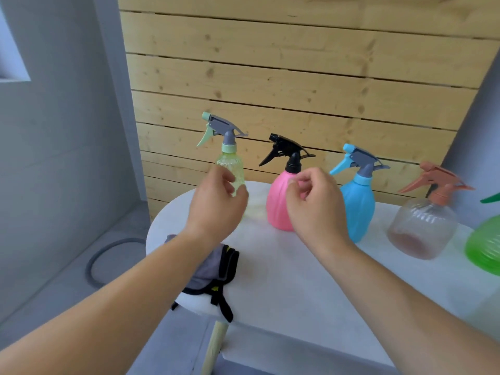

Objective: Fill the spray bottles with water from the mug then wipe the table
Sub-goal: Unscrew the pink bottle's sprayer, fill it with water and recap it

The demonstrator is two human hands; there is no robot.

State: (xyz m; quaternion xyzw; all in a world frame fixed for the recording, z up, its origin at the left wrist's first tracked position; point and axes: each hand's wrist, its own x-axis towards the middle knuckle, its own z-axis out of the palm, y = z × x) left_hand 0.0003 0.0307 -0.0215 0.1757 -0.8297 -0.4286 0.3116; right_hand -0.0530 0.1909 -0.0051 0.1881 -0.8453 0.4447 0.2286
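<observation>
Above table (pixel 297 280): left hand (pixel 216 204) grip half-open beside yellow-green bottle (pixel 230 165); right hand (pixel 313 203) grip loosely curled, empty.

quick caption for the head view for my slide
Left hand at the pale green spray bottle, right hand by the pink spray bottle.
</observation>
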